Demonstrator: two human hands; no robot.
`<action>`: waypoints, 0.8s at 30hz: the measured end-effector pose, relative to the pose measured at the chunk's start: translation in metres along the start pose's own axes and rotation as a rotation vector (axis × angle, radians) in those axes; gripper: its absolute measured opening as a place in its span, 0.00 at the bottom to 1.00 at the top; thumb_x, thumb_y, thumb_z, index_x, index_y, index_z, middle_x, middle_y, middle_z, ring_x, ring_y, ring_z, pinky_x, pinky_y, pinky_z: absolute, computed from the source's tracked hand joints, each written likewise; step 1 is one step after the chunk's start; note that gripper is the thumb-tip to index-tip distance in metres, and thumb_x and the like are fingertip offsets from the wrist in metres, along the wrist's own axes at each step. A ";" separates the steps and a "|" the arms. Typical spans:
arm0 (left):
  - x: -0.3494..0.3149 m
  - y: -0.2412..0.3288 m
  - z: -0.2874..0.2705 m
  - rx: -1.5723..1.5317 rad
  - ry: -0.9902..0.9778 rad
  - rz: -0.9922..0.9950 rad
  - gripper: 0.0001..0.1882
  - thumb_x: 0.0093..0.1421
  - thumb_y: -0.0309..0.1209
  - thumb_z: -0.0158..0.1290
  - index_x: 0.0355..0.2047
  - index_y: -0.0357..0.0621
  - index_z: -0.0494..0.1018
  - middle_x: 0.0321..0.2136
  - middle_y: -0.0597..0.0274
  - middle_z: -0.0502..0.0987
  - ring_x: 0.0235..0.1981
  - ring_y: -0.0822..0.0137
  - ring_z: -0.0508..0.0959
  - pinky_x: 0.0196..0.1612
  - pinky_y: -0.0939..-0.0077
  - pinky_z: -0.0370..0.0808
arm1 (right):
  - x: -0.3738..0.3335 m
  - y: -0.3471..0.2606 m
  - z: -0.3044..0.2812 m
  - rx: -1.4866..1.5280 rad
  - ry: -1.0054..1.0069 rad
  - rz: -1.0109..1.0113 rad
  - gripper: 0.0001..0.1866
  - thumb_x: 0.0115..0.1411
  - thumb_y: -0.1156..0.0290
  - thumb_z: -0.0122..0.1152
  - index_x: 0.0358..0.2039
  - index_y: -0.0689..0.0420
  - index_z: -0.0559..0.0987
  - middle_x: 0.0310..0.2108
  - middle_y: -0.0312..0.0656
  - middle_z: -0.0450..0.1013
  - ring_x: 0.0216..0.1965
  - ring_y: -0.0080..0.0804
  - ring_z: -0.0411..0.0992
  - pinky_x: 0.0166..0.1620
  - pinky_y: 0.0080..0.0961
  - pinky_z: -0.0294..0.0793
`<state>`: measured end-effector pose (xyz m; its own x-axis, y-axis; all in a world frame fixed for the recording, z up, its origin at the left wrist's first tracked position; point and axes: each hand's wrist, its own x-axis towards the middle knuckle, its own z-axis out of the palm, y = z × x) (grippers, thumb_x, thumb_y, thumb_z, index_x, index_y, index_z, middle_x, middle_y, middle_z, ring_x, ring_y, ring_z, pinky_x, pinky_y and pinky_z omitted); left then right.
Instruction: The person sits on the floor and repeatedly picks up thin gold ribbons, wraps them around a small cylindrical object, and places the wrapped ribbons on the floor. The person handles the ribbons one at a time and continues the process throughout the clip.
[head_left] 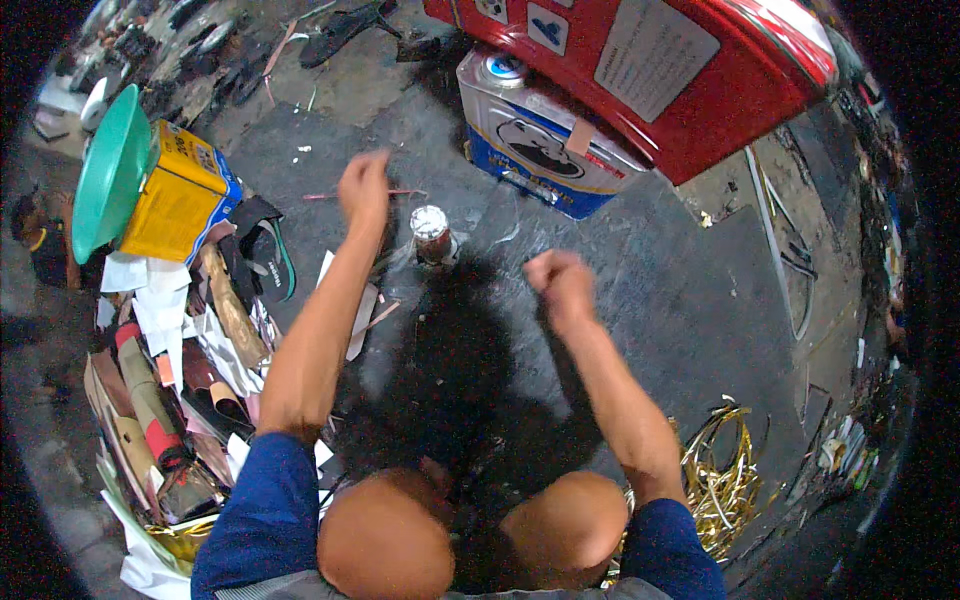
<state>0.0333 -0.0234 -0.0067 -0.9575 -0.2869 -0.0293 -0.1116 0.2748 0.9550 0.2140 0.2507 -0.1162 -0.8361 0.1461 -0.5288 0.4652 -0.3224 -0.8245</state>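
My left hand (364,187) is raised over the dark floor mat, its fingers curled together and slightly blurred. A thin reddish stick (405,192) passes behind it and appears to lie on the mat. Just right of that stands a small jar (431,237) with a whitish, crusted top and dark sides. My right hand (562,285) is lower and to the right of the jar, apart from it, with thumb and fingers pressed together. Whatever either hand may hold is too small or hidden to make out.
A blue-and-white can (550,140) and a large red container (680,90) stand at the far right. At left are a yellow can (180,195), a green basin (107,175), a black sandal (265,250) and heaped scraps (150,400). Gold strips (722,485) lie near my right knee.
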 end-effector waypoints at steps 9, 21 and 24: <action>-0.110 -0.133 -0.081 0.408 -0.123 0.008 0.24 0.51 0.35 0.65 0.45 0.32 0.77 0.50 0.46 0.70 0.51 0.55 0.72 0.54 0.66 0.70 | -0.017 0.069 0.217 -0.409 0.302 0.054 0.24 0.55 0.56 0.68 0.43 0.63 0.77 0.37 0.51 0.79 0.39 0.46 0.78 0.46 0.38 0.77; -0.172 -0.088 -0.087 0.514 -0.350 0.604 0.25 0.55 0.30 0.62 0.52 0.35 0.73 0.47 0.50 0.74 0.53 0.53 0.72 0.58 0.62 0.67 | -0.119 0.053 0.061 -0.571 0.349 0.179 0.18 0.51 0.66 0.57 0.40 0.63 0.82 0.44 0.59 0.76 0.48 0.57 0.75 0.53 0.44 0.74; -0.239 -0.074 -0.056 0.164 -0.634 0.478 0.39 0.50 0.24 0.63 0.63 0.37 0.63 0.55 0.45 0.66 0.58 0.45 0.67 0.64 0.56 0.62 | -0.150 0.093 -0.032 -0.676 0.449 0.197 0.21 0.48 0.60 0.63 0.39 0.60 0.83 0.42 0.54 0.78 0.47 0.54 0.76 0.52 0.42 0.75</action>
<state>0.2855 -0.0265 -0.0542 -0.8744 0.4573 0.1624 0.3576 0.3810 0.8526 0.3917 0.2290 -0.1198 -0.5923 0.5507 -0.5881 0.7847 0.2288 -0.5761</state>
